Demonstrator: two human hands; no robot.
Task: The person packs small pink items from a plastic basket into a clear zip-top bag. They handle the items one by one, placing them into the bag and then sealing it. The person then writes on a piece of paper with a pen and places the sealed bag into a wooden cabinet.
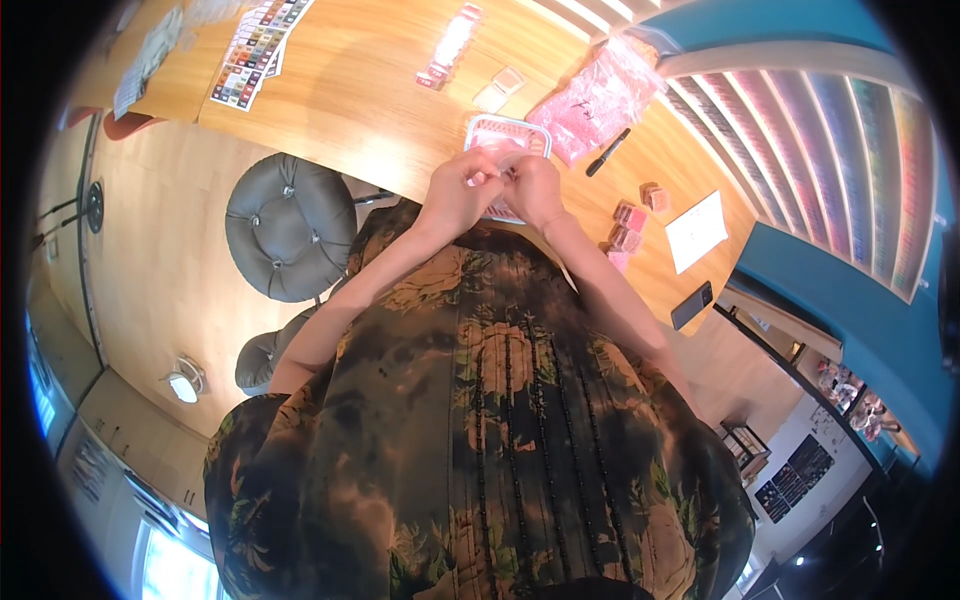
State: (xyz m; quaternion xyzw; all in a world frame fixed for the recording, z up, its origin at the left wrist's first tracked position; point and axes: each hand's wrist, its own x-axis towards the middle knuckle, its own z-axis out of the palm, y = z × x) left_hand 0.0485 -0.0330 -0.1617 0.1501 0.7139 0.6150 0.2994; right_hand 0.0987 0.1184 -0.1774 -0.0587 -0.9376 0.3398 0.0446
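Note:
Both hands meet over a small white basket (pixel 510 120) at the table's near edge, with pink material showing inside it. My left hand (pixel 452 192) is closed, its thumb and fingers pinched together close to the right hand. My right hand (pixel 537 190) is closed too, fingers curled in against the left ones. Something small and pale seems to sit between the fingertips, too small and hidden to name. Just beyond the basket on the right lies a clear plastic bag (pixel 590 108) of pink material. A black marker pen (pixel 608 153) rests beside that bag.
Right of my hands stand several small clear boxes (pixel 628 214) with pink and red contents, a white sheet (pixel 697 233) and a phone (pixel 692 305). Farther off are a narrow clear case (pixel 449 46) and colour charts (pixel 256 58). A cushioned stool (pixel 288 228) stands left.

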